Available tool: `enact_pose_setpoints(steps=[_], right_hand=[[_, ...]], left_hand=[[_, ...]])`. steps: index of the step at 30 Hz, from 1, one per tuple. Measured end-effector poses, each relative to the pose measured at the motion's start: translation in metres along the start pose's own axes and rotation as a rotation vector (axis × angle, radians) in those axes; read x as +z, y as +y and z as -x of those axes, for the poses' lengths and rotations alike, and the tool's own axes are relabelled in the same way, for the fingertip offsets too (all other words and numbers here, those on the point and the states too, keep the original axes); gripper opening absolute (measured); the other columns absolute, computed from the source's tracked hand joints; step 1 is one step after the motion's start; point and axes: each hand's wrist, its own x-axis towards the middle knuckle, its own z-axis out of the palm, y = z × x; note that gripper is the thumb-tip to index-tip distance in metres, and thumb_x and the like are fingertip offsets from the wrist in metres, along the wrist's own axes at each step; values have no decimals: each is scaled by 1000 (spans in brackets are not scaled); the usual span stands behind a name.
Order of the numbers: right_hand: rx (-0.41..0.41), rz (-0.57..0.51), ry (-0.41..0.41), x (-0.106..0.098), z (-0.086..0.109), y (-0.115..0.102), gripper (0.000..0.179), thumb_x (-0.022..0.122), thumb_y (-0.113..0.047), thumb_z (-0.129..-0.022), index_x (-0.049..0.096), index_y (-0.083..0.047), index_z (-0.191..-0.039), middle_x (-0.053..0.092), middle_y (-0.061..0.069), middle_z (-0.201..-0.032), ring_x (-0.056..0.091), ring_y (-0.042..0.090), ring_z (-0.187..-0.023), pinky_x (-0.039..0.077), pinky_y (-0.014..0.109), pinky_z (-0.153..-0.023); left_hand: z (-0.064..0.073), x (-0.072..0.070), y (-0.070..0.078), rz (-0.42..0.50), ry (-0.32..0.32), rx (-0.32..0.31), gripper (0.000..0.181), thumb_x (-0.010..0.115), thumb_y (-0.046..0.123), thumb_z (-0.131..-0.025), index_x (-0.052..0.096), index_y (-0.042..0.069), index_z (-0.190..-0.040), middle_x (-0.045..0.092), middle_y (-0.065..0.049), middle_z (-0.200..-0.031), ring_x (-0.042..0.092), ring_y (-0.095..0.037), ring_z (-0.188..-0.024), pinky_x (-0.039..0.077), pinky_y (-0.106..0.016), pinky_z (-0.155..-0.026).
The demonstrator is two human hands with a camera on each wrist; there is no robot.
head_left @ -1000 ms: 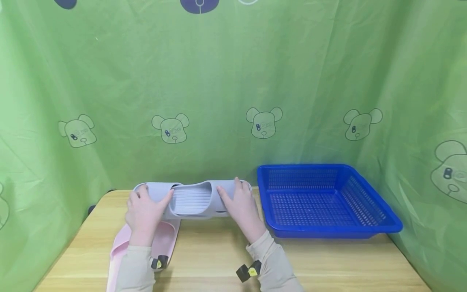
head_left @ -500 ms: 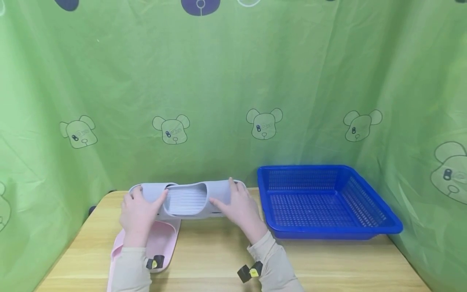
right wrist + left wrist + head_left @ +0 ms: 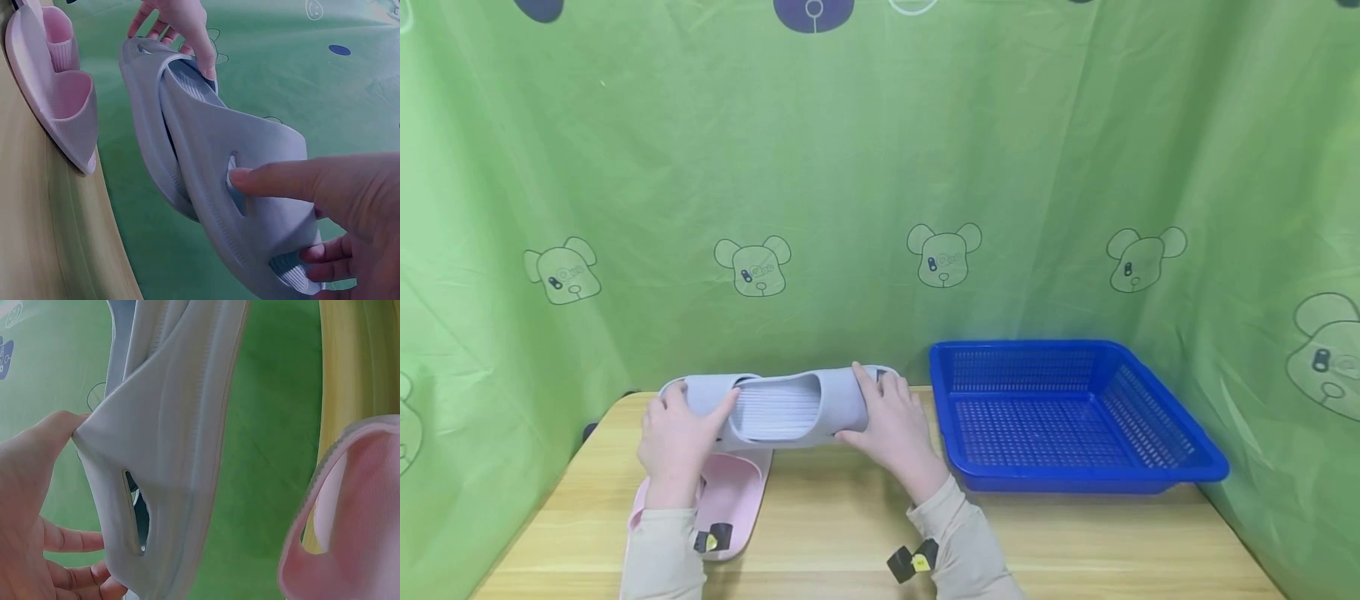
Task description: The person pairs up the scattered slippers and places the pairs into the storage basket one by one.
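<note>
A pair of pale grey-blue slippers, overlapped sole to toe, is held up over the back of the table. My left hand (image 3: 677,442) grips the strap of the left slipper (image 3: 709,393), thumb on top. The right slipper (image 3: 841,404) is held by my right hand (image 3: 895,421); in the right wrist view its thumb presses by the slot in the strap (image 3: 269,150) and the other fingers curl round the toe end. Under my left forearm lies a pair of pink slippers (image 3: 733,492), partly hidden by the sleeve.
A blue plastic basket (image 3: 1082,473) with mesh walls stands on the right of the wooden table (image 3: 835,517). A green curtain (image 3: 850,150) with bear-head prints hangs behind and at both sides. Small black devices (image 3: 912,561) are strapped to the wrists.
Both hands have shifted a little to the left with the grey-blue slippers. The right hand's fingers have moved slightly on its slipper. Basket and pink slippers stay put.
</note>
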Motion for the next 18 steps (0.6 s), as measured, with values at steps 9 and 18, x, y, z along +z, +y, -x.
enact_pose_setpoints(steps=[9,18], right_hand=[[-6,-1,74,5,-2,-1,105,89,-49,-59,39,-26,-149,46,16,-132,42,33,-120,42,47,-98],[-76,-22,102,7,-2,3,99,92,-47,-56,47,-24,-142,34,16,-149,27,37,-140,22,61,-114]], left_hand=[[0,-1,-1,20,-10,8,109,48,88,-72,36,11,-148,46,-26,-137,47,-43,-120,47,-63,-81],[0,-1,-2,24,-9,31,108,50,88,-71,37,12,-147,47,-24,-137,47,-42,-120,47,-62,-80]])
